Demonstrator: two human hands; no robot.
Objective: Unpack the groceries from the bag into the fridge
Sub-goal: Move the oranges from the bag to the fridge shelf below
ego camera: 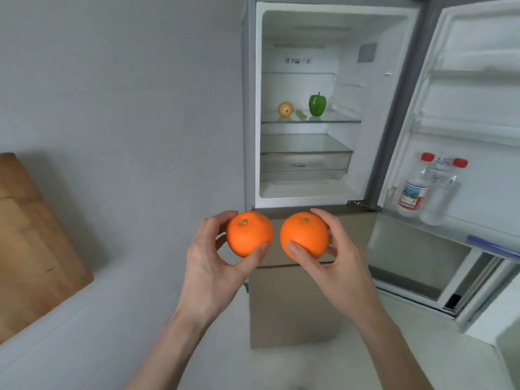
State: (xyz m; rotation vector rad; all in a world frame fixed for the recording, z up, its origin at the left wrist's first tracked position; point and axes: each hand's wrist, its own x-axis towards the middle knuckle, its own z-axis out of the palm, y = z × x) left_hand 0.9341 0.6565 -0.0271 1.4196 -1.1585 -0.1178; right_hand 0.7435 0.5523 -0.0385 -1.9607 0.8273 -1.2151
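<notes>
Side by side, two oranges are held up before an open fridge (394, 108), one in each bare hand. The left hand (209, 257) holds the left orange (249, 233) with its thumb curled across the lower front and its fingers wrapped behind; the right hand (334, 254) holds the right orange (304, 235) the same way, thumb pressed to the lower left of the fruit. Both fruits are bright, evenly coloured and round, their small green stem ends turned up toward the camera, and they sit just beside each other without touching.

Behind them, on the fridge's glass shelf (309, 121), a green bell pepper (317, 105) stands upright toward the middle, with a yellowish round fruit (285, 109) nearer the shelf's left edge and a small green piece (301, 114) between them. A clear crisper drawer (305, 162) sits closed lower down. In the open door's lower rack (450, 226), two red-capped clear plastic bottles (416, 187) stand together. A wooden board (31, 243) leans at the left edge of the view.
</notes>
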